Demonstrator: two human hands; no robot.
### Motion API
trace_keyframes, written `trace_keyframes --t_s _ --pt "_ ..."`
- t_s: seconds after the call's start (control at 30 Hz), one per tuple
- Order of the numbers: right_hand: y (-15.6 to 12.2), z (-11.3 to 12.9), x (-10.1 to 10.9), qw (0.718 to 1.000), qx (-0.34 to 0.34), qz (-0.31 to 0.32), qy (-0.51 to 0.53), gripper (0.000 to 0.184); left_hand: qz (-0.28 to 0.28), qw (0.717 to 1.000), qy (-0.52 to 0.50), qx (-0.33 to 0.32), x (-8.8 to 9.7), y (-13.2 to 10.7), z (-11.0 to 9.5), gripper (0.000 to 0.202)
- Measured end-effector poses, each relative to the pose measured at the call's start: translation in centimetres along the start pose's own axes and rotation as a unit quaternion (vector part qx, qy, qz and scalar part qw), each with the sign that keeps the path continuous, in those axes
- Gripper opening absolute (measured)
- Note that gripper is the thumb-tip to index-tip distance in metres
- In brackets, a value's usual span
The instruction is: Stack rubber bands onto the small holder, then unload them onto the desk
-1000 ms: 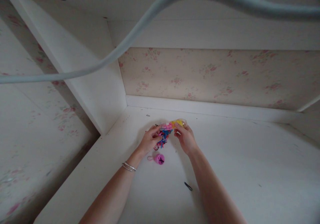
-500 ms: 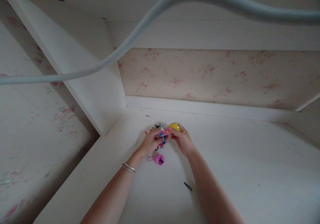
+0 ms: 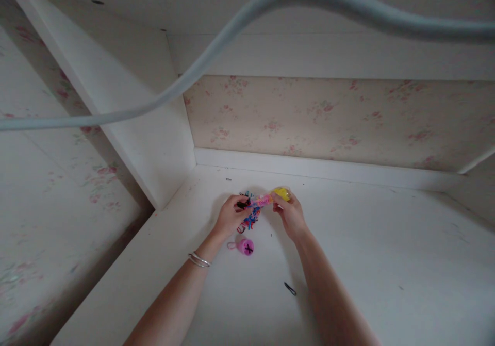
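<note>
A clear container (image 3: 264,200) with pink pieces inside and a bulging yellow end is in my right hand (image 3: 291,213), whose fingers are closed around it near the yellow part. My left hand (image 3: 229,217) is closed on a small bunch of black hair ties (image 3: 243,203), right at the container's left end. Whether its fingers also touch the container I cannot tell. Beneath both hands lies a pile of colourful hair ties (image 3: 250,220), blue, red and black, partly hidden. Nearer to me sits a pink cap (image 3: 246,246) with a loop and a black band on it.
A black looped band (image 3: 290,289) lies on the white surface (image 3: 359,253) by my right forearm. Another small loop (image 3: 228,179) is near the back ledge. A thick pale cable (image 3: 216,52) crosses in front, and a white side panel (image 3: 135,139) stands on the left.
The container has shifted slightly right with my right hand, uncovering more of its pink part. Black hair ties now show in my left hand's fingers. The pink cap stays put.
</note>
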State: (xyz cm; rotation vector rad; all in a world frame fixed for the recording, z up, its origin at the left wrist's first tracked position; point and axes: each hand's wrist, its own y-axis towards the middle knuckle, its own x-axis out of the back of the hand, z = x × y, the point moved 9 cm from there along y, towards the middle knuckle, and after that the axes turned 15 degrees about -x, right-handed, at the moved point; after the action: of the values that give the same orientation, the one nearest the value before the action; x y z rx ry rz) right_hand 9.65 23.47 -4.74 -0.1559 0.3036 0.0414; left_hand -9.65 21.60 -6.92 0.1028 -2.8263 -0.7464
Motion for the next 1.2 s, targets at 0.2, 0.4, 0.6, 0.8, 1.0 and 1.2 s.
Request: trace_keyframes --t_s 0.2,0.4,0.6,0.8,1.0,1.2 --pt "0.4 -1.0 0.4 0.997 -0.043 -0.007 0.062 0.029 0.039 0.999 0.005 -0.03 -0.6 0.0 -0.4 0.03" --pt "-0.1 -1.6 -1.6 0.995 -0.067 0.054 0.049 0.027 0.11 0.993 -0.007 -0.046 -2.6 -0.6 -1.5 0.048" --pt "-1.0 -1.1 -4.0 0.993 -0.047 0.1 -0.041 0.025 0.124 0.989 -0.008 -0.086 -3.3 -0.8 -3.1 0.042" --pt "-1.1 -0.6 -3.8 0.995 -0.029 0.092 -0.036 0.025 0.148 0.985 -0.081 -0.024 -4.4 -1.6 -2.1 0.043" --pt "-0.6 -0.8 -2.6 0.997 -0.034 0.063 -0.026 0.026 0.147 0.986 -0.072 -0.041 -3.9 -1.2 -1.9 0.037" --pt "-0.1 -0.6 -1.3 0.998 -0.039 0.038 0.013 0.025 0.146 0.984 -0.097 -0.002 -3.7 -1.2 -1.5 0.042"
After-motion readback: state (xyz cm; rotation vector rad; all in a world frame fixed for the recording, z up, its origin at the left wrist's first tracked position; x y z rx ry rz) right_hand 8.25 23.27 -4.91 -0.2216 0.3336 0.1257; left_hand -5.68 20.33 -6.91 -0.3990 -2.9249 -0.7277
